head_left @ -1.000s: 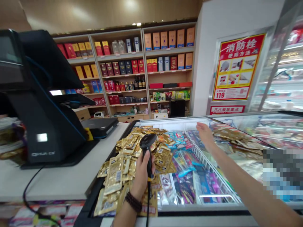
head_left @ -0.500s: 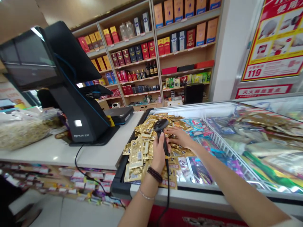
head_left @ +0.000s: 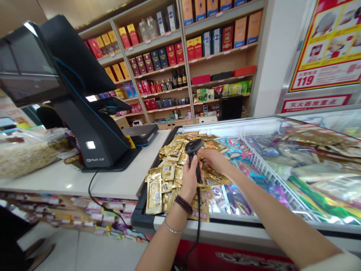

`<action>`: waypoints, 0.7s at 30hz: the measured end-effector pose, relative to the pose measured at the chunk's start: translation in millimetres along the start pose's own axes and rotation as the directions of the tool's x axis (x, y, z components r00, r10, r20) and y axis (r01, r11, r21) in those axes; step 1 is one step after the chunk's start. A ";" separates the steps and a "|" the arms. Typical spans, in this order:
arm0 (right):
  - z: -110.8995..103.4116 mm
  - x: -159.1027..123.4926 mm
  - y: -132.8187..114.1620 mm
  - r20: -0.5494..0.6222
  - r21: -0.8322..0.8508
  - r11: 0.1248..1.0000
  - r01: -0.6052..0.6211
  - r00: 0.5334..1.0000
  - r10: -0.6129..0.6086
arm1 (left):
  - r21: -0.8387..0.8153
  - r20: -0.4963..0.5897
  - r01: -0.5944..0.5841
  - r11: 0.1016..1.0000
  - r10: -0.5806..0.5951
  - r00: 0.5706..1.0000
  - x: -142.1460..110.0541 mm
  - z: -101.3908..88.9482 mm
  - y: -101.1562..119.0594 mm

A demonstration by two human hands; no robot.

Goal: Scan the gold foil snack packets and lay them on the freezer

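Note:
My left hand grips a black corded handheld barcode scanner with its head pointing forward and its cable hanging down past my wrist. My right hand lies palm down on a heap of gold foil sachets piled in the near corner of a chest freezer. One large gold sachet lies at the heap's front edge. Whatever lies directly under my right palm is hidden.
A black checkout terminal stands on the white counter left of the freezer. Colourful packets fill the freezer, divided by a white wire rack. Shelves of boxed liquor stand behind, and a bag of grain lies at far left.
My right hand has come back from the far side of the freezer onto the sachets. The view has turned left, and the scanner stays in my left hand.

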State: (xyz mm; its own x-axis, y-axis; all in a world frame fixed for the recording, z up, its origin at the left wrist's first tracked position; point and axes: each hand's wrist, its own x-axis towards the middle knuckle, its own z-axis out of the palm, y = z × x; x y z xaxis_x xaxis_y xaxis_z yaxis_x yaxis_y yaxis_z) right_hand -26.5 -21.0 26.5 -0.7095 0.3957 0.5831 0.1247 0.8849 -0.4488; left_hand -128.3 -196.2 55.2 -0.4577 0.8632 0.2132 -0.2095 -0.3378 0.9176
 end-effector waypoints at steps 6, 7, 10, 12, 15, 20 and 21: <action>-15.9 -5.5 6.9 -0.112 -0.037 0.986 -0.164 0.981 0.159 | -0.021 -0.014 -0.007 1.000 0.007 1.000 0.1 -1.1 0.7; -23.8 -10.3 13.0 -0.164 -0.033 0.977 -0.212 0.965 0.204 | -0.021 -0.010 -0.008 1.000 0.008 1.000 -0.1 -1.0 0.9; -48.0 -25.5 34.9 -0.353 0.044 0.921 -0.388 0.856 0.378 | -0.016 0.009 0.005 1.000 -0.005 1.000 -0.5 -0.3 1.6; -60.4 -33.9 48.1 -0.468 0.154 0.846 -0.510 0.716 0.517 | -0.005 0.031 0.020 1.000 -0.020 0.999 -0.8 0.2 1.5; -70.9 -41.4 59.4 -0.481 0.435 0.670 -0.601 0.474 0.738 | 0.023 0.055 0.031 0.999 -0.032 0.998 -1.9 0.8 0.8; -75.3 -42.1 55.0 -0.284 0.782 0.461 -0.419 0.419 0.862 | 0.055 0.123 0.032 0.998 -0.038 0.992 -6.2 2.0 2.3; -75.1 -41.0 52.4 -0.280 0.790 0.475 -0.386 0.462 0.842 | 0.060 0.141 0.028 0.998 -0.036 0.989 -7.0 2.2 3.0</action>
State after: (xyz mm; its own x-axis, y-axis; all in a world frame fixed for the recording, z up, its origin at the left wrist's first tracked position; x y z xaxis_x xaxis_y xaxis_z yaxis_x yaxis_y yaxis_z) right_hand 61.2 27.5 29.9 -0.0285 0.9963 0.0814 -0.2147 0.0734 -0.9739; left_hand -123.8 -202.4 57.2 -0.3238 0.9189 0.2251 -0.1699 -0.2905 0.9417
